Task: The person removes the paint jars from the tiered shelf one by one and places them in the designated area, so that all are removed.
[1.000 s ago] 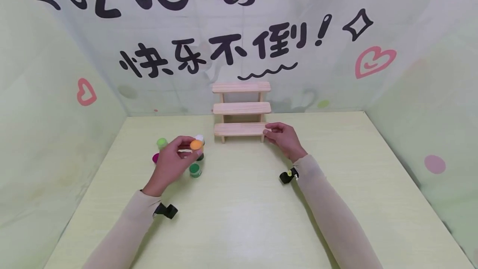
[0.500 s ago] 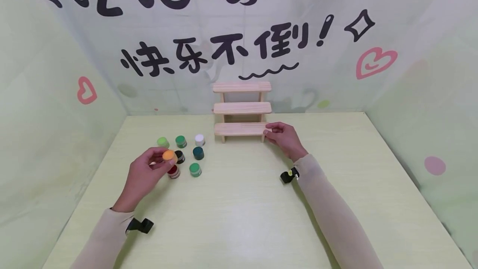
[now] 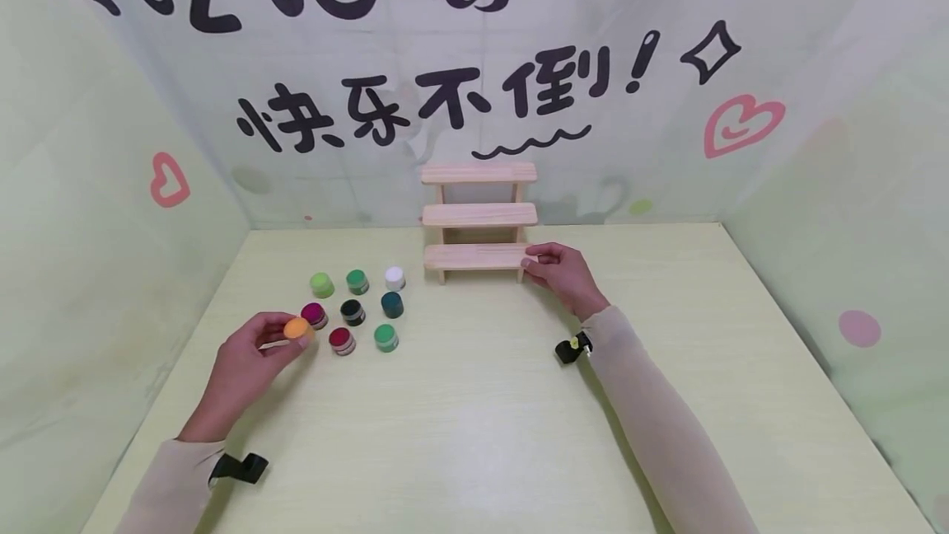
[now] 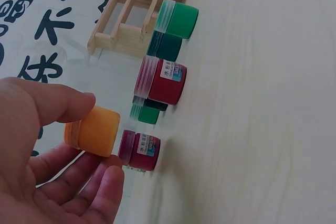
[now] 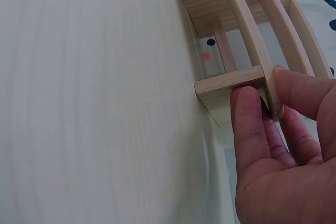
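My left hand [image 3: 248, 361] pinches an orange paint jar [image 4: 98, 130] between thumb and fingers, above the table at the left end of a group of paint jars. Nearest to it stands a magenta jar [image 3: 315, 316], with a dark red jar [image 3: 342, 341] just to the right. My right hand [image 3: 565, 274] grips the right end of the lowest step of a small three-tier wooden stand [image 3: 474, 255]. In the right wrist view, the thumb lies on top of that step [image 5: 251, 35] and fingers are under it.
Behind and right of these stand a black jar [image 3: 352, 311], light green jar [image 3: 322, 284], white jar [image 3: 395, 278], teal jar [image 3: 392, 304] and two green jars, one at the back [image 3: 357, 282], one in front [image 3: 385, 337]. A printed cloth [image 3: 356, 180] hangs behind the stand.
My left hand has carried the orange jar leftward and toward me, from over the right of the group to its left edge, uncovering the other jars. The right hand stays on the stand.
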{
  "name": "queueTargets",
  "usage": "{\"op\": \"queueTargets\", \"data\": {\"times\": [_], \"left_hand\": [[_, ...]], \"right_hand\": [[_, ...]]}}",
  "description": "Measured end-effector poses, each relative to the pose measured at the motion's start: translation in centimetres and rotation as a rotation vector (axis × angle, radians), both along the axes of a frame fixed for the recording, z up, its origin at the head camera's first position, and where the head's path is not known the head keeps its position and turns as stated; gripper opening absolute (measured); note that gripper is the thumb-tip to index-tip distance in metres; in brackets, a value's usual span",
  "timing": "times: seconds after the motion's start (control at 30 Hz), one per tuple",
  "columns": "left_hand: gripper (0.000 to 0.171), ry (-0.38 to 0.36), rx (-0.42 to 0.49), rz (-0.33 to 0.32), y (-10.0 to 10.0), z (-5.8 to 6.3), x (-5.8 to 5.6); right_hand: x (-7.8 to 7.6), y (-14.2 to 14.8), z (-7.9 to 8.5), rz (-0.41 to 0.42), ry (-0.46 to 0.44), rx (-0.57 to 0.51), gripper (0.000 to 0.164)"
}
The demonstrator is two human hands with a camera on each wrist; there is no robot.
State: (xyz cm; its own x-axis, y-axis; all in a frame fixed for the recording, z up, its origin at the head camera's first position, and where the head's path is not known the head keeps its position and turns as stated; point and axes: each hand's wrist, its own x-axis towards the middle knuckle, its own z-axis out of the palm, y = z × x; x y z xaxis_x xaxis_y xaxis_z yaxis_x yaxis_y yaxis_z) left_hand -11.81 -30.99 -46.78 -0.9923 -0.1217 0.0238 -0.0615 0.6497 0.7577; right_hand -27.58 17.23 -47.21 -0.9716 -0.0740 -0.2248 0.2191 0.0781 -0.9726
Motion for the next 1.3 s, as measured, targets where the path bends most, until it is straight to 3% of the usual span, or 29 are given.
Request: {"op": "queueTargets", "data": {"times": [0.4,0.97,1.3], "left_hand": [[0.056,-0.115,-0.067,-0.031,-1.0,-1.2,0.0],[0.050,-0.146,-0.103,-0.012,-0.9,-2.2,0.2],[0.058,-0.124,-0.120,-0.010,-0.1,-1.7,0.2]], "right_hand": [[0.1,0.0,0.2,0.012,-0.019,-0.005,0.038],[-0.3,0.4,0.0,0.025,-0.015,0.017,0.035],[-0.4,1.0,-0.3,0.048,-0.008,0.041,0.039]]}}
